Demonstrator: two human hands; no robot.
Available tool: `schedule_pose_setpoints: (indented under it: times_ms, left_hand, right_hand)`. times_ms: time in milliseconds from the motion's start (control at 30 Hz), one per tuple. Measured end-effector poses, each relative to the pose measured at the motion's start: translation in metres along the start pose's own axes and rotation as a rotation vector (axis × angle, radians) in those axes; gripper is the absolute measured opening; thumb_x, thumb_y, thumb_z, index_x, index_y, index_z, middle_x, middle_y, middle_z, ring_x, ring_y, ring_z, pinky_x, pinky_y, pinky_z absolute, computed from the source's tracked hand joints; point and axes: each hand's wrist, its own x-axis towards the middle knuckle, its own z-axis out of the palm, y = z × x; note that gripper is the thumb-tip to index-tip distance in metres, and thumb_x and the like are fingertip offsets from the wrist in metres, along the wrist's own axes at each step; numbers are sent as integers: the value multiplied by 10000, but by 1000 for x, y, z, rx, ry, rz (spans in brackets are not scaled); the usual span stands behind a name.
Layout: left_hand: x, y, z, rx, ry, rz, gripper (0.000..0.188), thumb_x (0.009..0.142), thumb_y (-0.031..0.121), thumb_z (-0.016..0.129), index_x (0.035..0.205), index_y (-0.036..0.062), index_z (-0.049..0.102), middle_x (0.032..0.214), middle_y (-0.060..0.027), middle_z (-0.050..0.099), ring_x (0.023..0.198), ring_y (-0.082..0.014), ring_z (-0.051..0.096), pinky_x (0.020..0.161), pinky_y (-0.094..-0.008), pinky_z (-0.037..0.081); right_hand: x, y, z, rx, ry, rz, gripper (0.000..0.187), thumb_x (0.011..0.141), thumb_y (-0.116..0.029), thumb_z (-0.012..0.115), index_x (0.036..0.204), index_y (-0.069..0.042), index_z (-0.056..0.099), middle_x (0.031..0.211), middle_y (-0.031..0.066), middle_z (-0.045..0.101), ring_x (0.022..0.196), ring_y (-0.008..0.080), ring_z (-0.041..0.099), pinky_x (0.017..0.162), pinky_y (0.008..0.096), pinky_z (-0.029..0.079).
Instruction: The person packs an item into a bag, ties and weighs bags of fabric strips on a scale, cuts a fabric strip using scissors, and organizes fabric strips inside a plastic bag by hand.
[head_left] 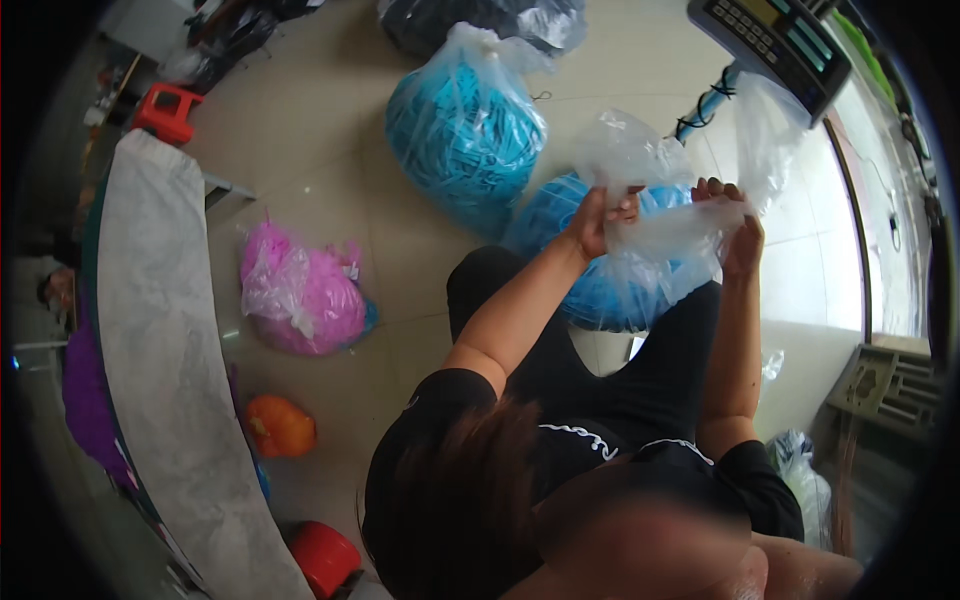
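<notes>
A big clear plastic bag (620,300) full of blue strips or bands stands on the floor between my knees. My left hand (603,222) is closed on the bunched neck of this plastic bag, on its left side. On the right, my right hand (738,225) pinches the same clear plastic, its fingers curled over the edge. The loose film stretches between both hands, above the blue contents. Some of it rises past my right hand toward the scale. Whether the neck is knotted cannot be made out.
Ahead stands another clear bag of teal strips (465,140), with a dark bag (480,20) behind it. A pink-filled bag (305,295) and an orange bundle (280,425) lie left, beside a long grey-topped table (170,350). A scale display (775,45) stands far right.
</notes>
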Motion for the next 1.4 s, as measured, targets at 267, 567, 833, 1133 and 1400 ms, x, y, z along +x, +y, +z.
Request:
schedule_pose_setpoints:
  times_ms: [267,567,833,1133,1400]
  left_hand:
    - [14,-4,-29,-137,-401,-128,412,976,399,366,676,136,468,592,33,390,494,-105,347,573,-239,332]
    - [3,-21,-1,1460,-53,291,205,864,230,627,860,29,588,685,-34,618,641,-147,593,601,-337,485]
    - [-3,-32,-31,2444,276,433,131,797,113,569,839,-3,615,813,-211,648,769,-387,630,687,-459,500]
    - [35,-19,-53,1185,273,99,488,817,165,620,1208,-19,393,1001,-223,634,863,-382,629,766,-416,503]
    - [23,0,-56,526,3,-208,337,887,59,484,1222,96,479,1017,-136,628,887,-201,641,740,-367,556]
  right_hand:
    - [-1,21,-27,661,-21,130,191,935,-65,444,780,-115,345,547,-47,336,453,52,387,706,311,473]
    - [17,62,-41,-1908,-237,781,412,800,-201,595,1162,-45,471,1017,119,560,970,253,559,841,358,431]
    - [20,76,40,-1026,427,740,738,765,-556,677,1229,-4,523,1142,132,573,1004,225,554,818,358,456]
    - [19,52,-50,3,602,264,274,889,-284,594,1030,-49,608,1024,114,605,933,220,593,803,404,491]
    - [28,16,40,-1600,-34,38,449,776,-281,709,1138,-39,597,1090,131,616,1007,257,566,893,341,439]
